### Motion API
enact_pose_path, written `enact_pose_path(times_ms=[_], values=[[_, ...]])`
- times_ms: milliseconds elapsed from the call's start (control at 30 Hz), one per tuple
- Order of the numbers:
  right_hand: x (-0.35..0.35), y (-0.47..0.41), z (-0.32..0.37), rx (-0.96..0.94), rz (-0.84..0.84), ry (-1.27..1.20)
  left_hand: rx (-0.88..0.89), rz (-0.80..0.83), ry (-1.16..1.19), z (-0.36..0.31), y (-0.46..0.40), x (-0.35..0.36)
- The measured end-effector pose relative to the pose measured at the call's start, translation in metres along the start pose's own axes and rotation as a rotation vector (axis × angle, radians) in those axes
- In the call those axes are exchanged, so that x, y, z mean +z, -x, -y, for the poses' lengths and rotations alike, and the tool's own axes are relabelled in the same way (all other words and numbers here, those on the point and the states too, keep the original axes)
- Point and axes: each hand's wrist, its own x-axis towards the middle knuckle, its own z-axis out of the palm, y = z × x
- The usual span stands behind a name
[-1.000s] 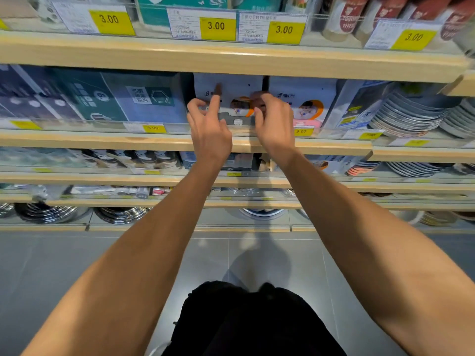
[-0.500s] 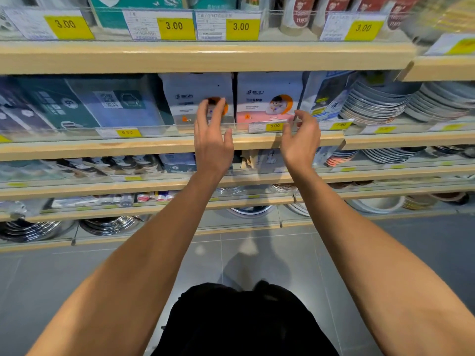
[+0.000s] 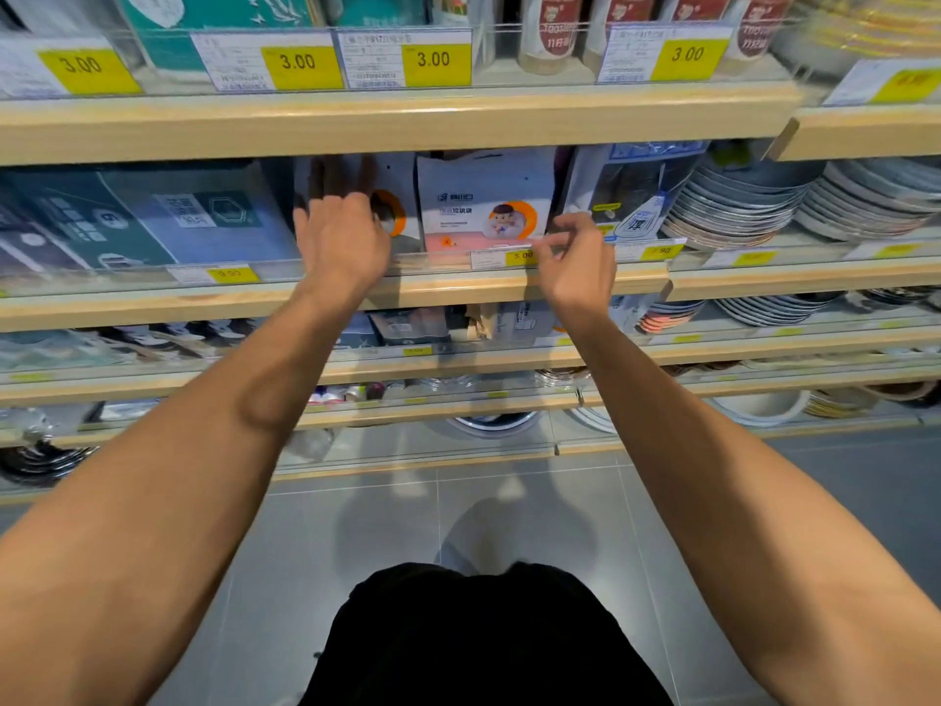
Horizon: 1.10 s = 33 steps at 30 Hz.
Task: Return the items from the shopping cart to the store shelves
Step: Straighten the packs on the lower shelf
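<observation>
Both hands are up at the wooden shelf (image 3: 458, 293). The left hand (image 3: 342, 242) lies flat, fingers straight, on a glossy pack (image 3: 394, 216) standing behind the clear rail. The right hand (image 3: 578, 265), loosely curled and holding nothing, has drawn back from the packs since a second ago. Stacked plates (image 3: 738, 206) sit right.

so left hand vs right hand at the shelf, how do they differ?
The left hand reaches past the clear shelf rail with fingers against an orange-marked packet; the right hand hangs in front of the rail. Left fingers extend forward and blur; right fingers curl loosely, holding nothing. Both sit at the same shelf level, arms outstretched.
</observation>
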Motion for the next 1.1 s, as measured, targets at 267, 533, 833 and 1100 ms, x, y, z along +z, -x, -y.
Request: enact_pose_path(times_ms=[267, 533, 833, 1100], values=[[0.0, -0.002, -0.002, -0.067, -0.074, 0.064, 0.151, -0.176, 0.346, 0.009, 0.035, 0.023], [-0.007, 0.01, -0.007, -0.036, -0.114, 0.021, 0.18, -0.224, 0.472, 0.011, 0.045, 0.03], [-0.054, 0.003, -0.033, 0.033, -0.311, -0.055, 0.413, -0.277, 0.659, -0.069, 0.079, 0.044], [-0.098, -0.039, -0.076, 0.002, -0.033, 0.098, 0.179, -0.054, 0.884, -0.199, 0.098, 0.065]])
